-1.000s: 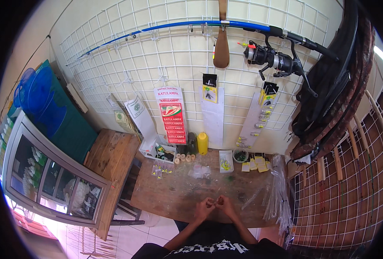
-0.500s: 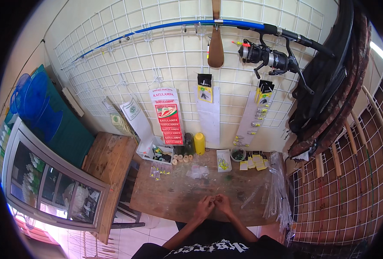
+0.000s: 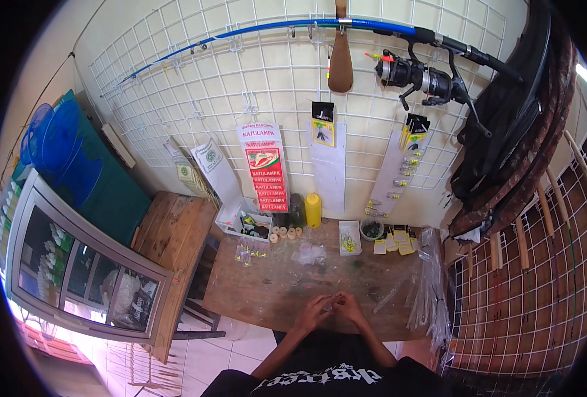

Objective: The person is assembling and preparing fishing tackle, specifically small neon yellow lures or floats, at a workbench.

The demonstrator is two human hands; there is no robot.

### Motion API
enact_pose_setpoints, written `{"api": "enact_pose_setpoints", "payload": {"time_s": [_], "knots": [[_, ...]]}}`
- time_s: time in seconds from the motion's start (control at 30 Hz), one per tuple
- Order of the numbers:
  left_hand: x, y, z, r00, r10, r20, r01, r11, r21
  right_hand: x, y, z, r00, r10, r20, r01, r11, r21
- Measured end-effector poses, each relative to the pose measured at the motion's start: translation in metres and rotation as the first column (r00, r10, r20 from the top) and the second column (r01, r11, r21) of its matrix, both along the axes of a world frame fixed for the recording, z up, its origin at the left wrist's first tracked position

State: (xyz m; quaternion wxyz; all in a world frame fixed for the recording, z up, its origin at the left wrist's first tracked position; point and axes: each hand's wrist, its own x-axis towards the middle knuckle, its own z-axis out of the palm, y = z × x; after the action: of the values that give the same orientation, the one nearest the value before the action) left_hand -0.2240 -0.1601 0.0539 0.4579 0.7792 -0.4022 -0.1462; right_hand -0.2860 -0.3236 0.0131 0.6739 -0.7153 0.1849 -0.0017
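Note:
Over the front part of the wooden table (image 3: 267,288), my left hand (image 3: 314,312) and my right hand (image 3: 347,308) meet with curled fingers pinched together. Whatever they hold between the fingertips is too small to make out. Beyond them lies a little heap of clear plastic bags (image 3: 308,253). Several small packs with yellow-green pieces (image 3: 250,253) lie to its left. A white tray (image 3: 343,246) farther back holds more yellow-green pieces, beside a round tub (image 3: 372,229) with dark contents.
Long clear plastic sleeves (image 3: 429,291) hang over the table's right edge. Yellow-and-black cards (image 3: 400,239), a yellow bottle (image 3: 313,210), wooden spools (image 3: 283,233) and a white box (image 3: 250,225) line the back. A blue fishing rod (image 3: 273,26) with a reel hangs above. A glass cabinet (image 3: 88,264) stands left.
The view has shifted slightly, so the table and wall sit a little right and higher. My hands stay together, with the fingers slightly rearranged.

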Motion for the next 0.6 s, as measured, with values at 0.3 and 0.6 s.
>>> {"api": "enact_pose_setpoints", "payload": {"time_s": [0.3,0.6], "knots": [[-0.006,0.007,-0.003,0.987,0.115,0.116,-0.113,0.993,-0.017,-0.002,0.007,0.014,1.0,0.016,-0.007,-0.016,1.0,0.019],[-0.011,0.005,0.009,0.974,0.101,0.203,-0.12,0.989,0.082,-0.002,0.0,0.006,0.996,0.044,-0.076,-0.039,0.997,0.072]]}}
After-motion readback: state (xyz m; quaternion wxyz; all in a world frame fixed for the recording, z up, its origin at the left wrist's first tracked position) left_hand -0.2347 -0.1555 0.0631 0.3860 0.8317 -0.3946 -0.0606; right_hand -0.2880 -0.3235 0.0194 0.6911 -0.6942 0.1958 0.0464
